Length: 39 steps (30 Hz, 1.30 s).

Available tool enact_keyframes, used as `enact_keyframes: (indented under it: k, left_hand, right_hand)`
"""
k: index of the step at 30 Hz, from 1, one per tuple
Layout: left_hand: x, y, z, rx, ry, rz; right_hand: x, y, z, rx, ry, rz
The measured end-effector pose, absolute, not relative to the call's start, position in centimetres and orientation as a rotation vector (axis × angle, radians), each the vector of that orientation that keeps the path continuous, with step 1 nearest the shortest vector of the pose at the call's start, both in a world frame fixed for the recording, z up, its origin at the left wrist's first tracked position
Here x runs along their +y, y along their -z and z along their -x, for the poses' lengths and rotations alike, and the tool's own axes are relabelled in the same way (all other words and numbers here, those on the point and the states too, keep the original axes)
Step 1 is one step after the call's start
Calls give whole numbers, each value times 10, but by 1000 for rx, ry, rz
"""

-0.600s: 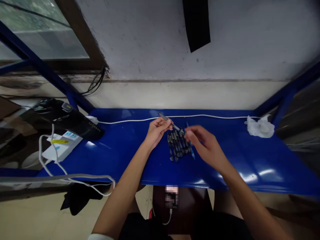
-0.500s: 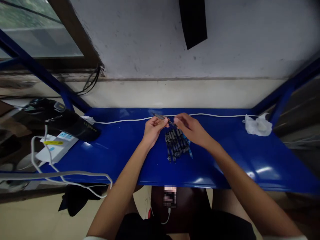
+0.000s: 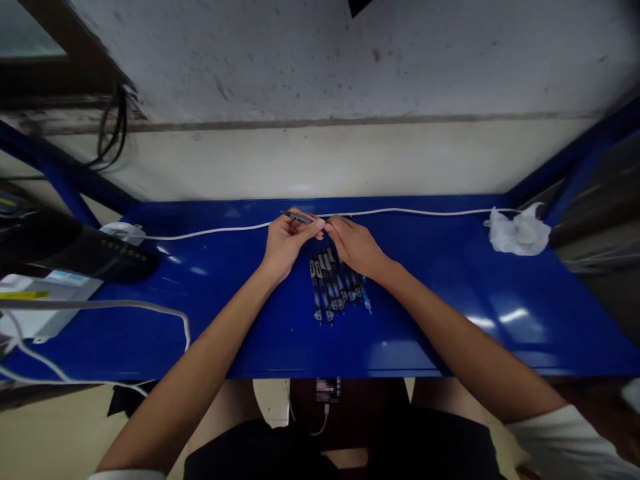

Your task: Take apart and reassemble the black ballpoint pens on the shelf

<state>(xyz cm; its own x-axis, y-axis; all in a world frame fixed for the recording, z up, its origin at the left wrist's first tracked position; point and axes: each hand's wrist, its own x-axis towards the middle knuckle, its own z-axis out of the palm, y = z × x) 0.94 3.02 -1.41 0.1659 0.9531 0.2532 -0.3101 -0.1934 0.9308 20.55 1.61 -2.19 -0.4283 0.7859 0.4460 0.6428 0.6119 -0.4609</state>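
Observation:
Several dark pens lie side by side on the blue table, with a light-blue pen at their right end. Just beyond them my left hand is closed around a grey and black pen, whose dark end points up and left. My right hand has its fingers pinched together and meets the left fingertips; what it grips there is hidden.
A white cable runs along the table's back. Crumpled white plastic sits at the right. On the left are a black cylindrical object and a white box. A phone lies below the table edge.
The camera view has shifted, so the table things appear further left. My hands have come together until their fingertips meet; the pen stays in my left hand.

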Motion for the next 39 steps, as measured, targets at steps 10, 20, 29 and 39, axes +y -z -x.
enact_keyframes:
  k: [10,20,29,39]
  left_hand:
    - [46,22,-1,840,-1489,-1186]
    - [41,17,5,812,-1524,-1025]
    - [41,14,8,775,-1557,-1005]
    - [33,15,1,796,-1431,-1255]
  right_hand:
    - [22,26,-208,-2097,-217,1262]
    - [17,22,-207,-2092,-166,1215]
    - [15,20,-207,-2053,-135,1192]
    - [18,26,-210,-2111,-155,1136]
